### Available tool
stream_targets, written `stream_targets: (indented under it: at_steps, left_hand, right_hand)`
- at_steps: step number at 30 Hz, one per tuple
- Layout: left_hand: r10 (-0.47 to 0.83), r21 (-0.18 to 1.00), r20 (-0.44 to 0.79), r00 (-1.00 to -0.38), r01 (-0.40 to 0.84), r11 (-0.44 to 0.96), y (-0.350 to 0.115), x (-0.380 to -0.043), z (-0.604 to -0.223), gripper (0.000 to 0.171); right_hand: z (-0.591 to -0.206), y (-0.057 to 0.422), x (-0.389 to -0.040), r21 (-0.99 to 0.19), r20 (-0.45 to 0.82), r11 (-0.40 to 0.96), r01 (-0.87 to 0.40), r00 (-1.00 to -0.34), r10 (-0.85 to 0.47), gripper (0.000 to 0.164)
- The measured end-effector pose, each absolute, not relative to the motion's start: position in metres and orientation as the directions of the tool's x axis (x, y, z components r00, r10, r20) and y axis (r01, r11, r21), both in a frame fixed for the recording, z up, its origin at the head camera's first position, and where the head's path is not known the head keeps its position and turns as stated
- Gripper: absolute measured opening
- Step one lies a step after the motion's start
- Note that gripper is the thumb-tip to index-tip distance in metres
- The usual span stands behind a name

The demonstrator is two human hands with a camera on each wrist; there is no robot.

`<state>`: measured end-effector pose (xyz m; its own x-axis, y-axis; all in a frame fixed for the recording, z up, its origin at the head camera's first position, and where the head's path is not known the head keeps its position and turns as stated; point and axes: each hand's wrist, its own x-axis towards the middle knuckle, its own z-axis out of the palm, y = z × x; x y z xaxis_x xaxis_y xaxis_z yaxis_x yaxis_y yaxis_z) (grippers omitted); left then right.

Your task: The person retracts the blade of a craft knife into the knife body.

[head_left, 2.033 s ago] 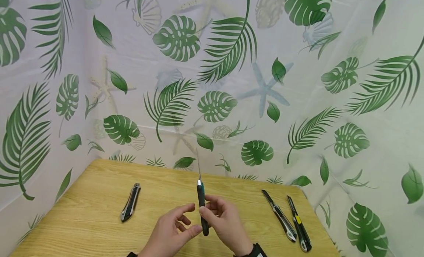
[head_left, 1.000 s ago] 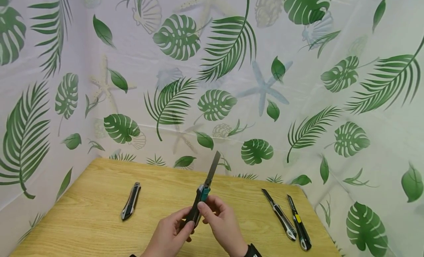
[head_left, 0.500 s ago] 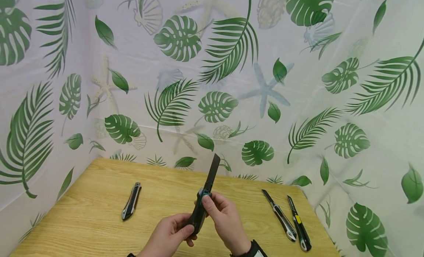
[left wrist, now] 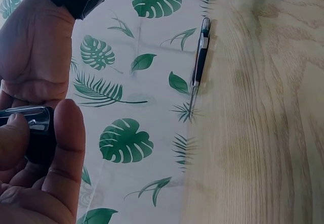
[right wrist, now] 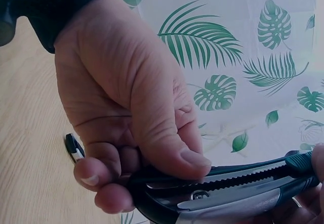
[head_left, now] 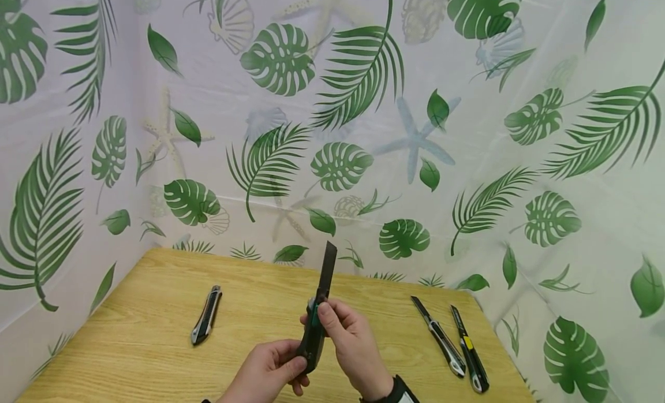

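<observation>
A black snap-off utility knife (head_left: 313, 340) stands nearly upright between both hands, its long dark blade (head_left: 327, 270) extended and pointing away. My left hand (head_left: 272, 368) pinches the butt end of the handle between thumb and fingers. Higher up, my right hand (head_left: 361, 348) grips the handle, thumb at the teal part (head_left: 314, 315) near the blade end. In the right wrist view, the knife's toothed slot (right wrist: 243, 177) shows, with the left thumb (right wrist: 185, 155) on the butt end. Fingers hide much of the knife (left wrist: 40, 145) in the left wrist view.
On the wooden table (head_left: 249, 310), a silver-and-black utility knife (head_left: 206, 316) lies at left. Two more lie at right, blades out: a silver-and-black one (head_left: 441, 340) and a black one with a yellow slider (head_left: 469, 351). A leaf-printed sheet (head_left: 291, 160) lines the walls behind.
The knife has turned from edge-on to show its broad side, and tilted right, then back more upright. My left hand has taken hold of the butt end. The right thumb has moved up the handle.
</observation>
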<state>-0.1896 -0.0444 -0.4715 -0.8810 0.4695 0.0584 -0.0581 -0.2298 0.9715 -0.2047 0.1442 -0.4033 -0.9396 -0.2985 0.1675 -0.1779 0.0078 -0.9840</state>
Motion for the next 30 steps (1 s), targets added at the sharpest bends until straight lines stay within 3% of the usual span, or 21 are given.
stream_targets:
  at_steps: [30]
  left_hand:
    - [0.407, 0.976, 0.072, -0.910, -0.019, -0.217, -0.0345, -0.1802, -0.4748, 0.035]
  right_hand:
    - [-0.4020, 0.1525, -0.1987, -0.979, 0.188, 0.008, -0.203, -0.921, -0.340, 0.040]
